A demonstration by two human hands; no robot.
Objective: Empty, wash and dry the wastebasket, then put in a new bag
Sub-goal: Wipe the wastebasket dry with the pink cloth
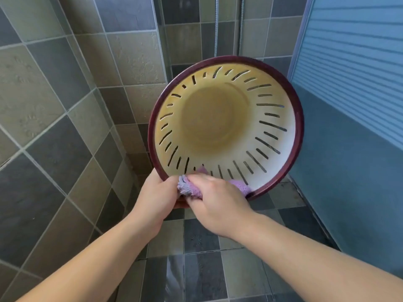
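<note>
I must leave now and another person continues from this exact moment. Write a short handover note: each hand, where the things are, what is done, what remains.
Left hand: holds the wastebasket by its lower rim, opening tilted toward the camera, above the tiled floor.
Right hand: grips the purple cloth and presses it on the inner wall at the lower rim.
Done: the basket is empty, no bag inside.
Left: finish wiping the inside; the bottom looks yellow-brown, whether stain or shadow I cannot tell. Then put in a new bag; none is in view.
</note>
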